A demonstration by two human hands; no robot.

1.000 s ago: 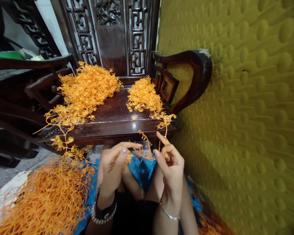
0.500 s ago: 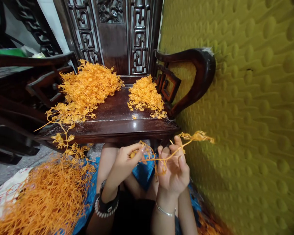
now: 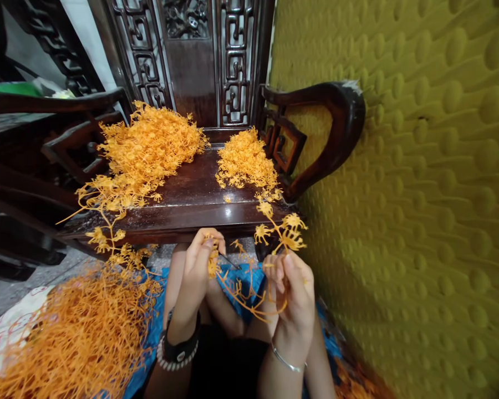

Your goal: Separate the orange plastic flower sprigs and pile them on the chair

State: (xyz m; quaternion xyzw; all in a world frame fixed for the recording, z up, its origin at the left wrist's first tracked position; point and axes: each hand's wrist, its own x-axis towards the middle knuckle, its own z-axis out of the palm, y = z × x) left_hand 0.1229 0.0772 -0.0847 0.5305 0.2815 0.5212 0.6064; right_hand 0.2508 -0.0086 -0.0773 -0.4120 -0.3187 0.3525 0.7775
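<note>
Left hand pinching yellow bits, right hand apart, clamped on a sprig, probably to steady it.

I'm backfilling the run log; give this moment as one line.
left hand: holds orange clusters | right hand: pinches orange sprig | wooden seat: larger pile left, smaller pile right

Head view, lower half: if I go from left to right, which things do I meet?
Orange heap → left hand → right hand → yellow wall.
</note>
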